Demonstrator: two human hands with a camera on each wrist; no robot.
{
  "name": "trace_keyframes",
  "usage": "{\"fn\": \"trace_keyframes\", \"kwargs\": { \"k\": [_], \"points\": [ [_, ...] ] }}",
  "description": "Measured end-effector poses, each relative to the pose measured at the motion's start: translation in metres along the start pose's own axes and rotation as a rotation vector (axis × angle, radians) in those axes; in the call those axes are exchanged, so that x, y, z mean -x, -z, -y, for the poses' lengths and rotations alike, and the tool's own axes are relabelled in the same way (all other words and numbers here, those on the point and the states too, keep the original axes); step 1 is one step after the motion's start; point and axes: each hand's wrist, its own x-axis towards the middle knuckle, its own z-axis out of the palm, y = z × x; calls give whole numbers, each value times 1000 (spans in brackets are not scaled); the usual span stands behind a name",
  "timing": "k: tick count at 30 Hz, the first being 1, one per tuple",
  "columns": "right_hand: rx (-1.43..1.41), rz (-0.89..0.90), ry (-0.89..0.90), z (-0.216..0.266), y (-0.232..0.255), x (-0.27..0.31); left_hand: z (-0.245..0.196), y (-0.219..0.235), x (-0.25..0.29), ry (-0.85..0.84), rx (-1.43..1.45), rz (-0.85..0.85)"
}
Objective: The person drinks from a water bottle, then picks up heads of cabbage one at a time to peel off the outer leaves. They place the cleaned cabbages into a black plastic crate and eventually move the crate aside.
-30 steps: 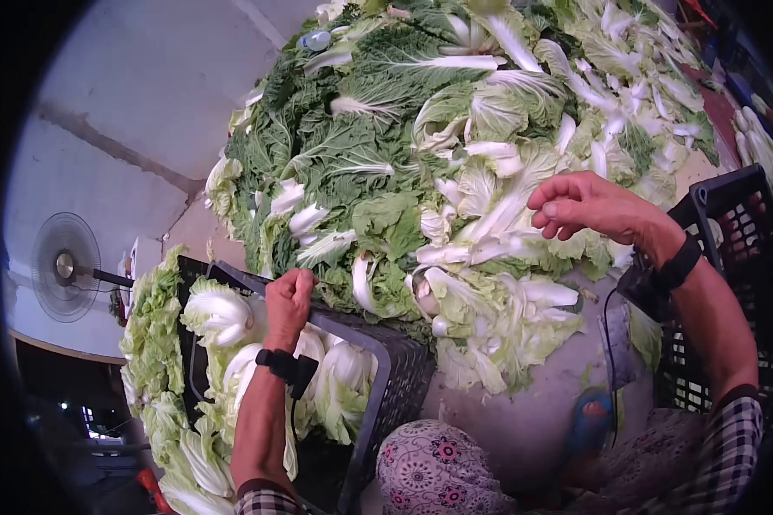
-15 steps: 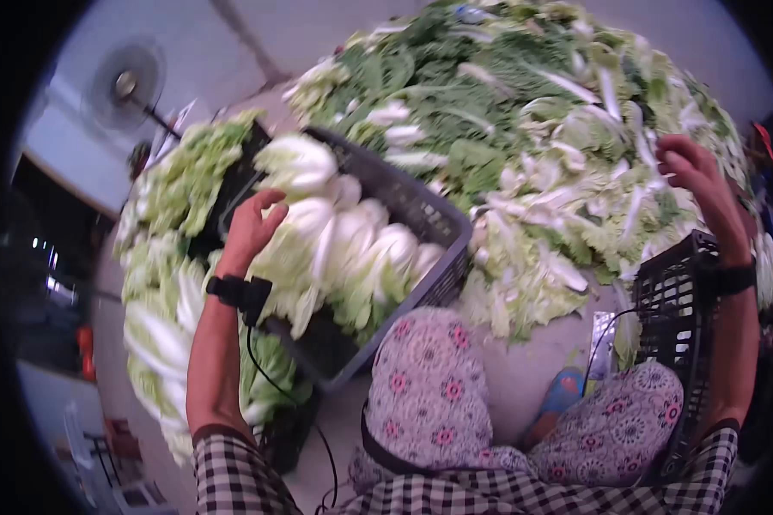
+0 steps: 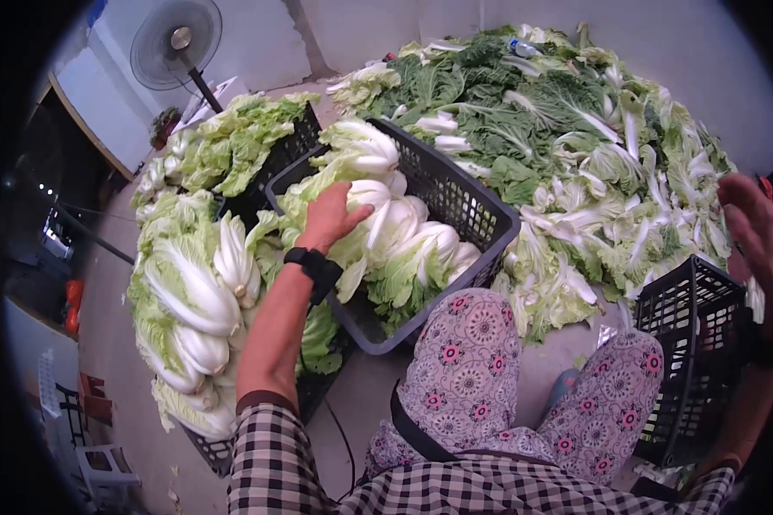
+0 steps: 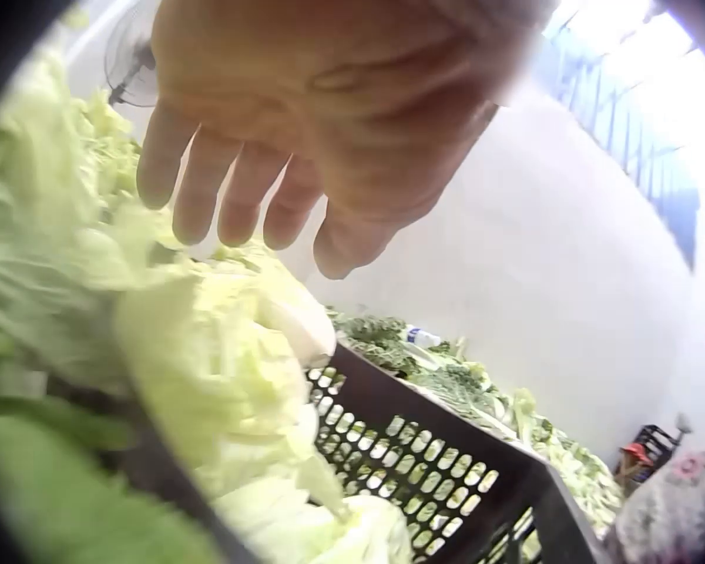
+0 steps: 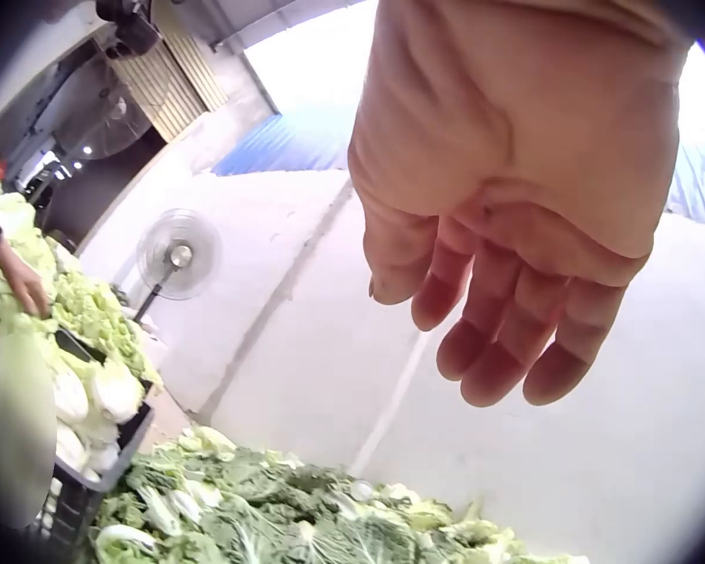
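Pale-green napa cabbage (image 3: 378, 219) lies directly under the left hand (image 3: 331, 219), fingers (image 4: 212, 176) straight and slightly spread, resting on the crisp white ribs; its long axis runs across the black lattice crate (image 3: 481, 223). Right hand (image 3: 756, 240) hangs well apart, fingers (image 5: 494, 341) loose, holding nothing, near a second crate (image 3: 696, 309) and the leafy heap (image 3: 575, 129) on the floor.

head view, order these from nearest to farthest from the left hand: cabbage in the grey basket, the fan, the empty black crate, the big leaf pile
1. Cabbage in the grey basket: directly under the left hand, which rests on it.
2. Big leaf pile: to the right, beyond the basket's far wall.
3. Fan: top left, by the wall.
4. Empty black crate: far right, past the knees.
The fan and leaf pile are fairly close to call.
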Motion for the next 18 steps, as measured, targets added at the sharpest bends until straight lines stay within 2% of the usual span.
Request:
{"fn": "trace_keyframes", "kwargs": {
  "k": [1, 2, 4, 6, 9, 10, 14, 18],
  "points": [
    [-28, 57, -23, 13, -12, -8, -19, -1, -17, 140, -140, 193],
    [-10, 97, -93, 4, -24, -16, -20, -19, -24, 173, -200, 197],
    [71, 146, -24, 45, -50, -31, -18, -44, -27, 239, -308, 252],
    [81, 121, 126, 43, -73, -44, -14, -59, -19, 226, -426, 272],
    [37, 249, 88, 20, -103, -65, -6, -63, -17, 211, -364, 168],
    [41, 217, 170, 10, -115, -66, -6, -61, -17, 200, -327, 125],
    [-99, 323, 34, 2, -130, -61, -3, -38, -4, 134, -169, 57],
    [-155, 358, -11, -27, -138, -41, -18, -6, 7, 114, 28, -223]
  ]
}}
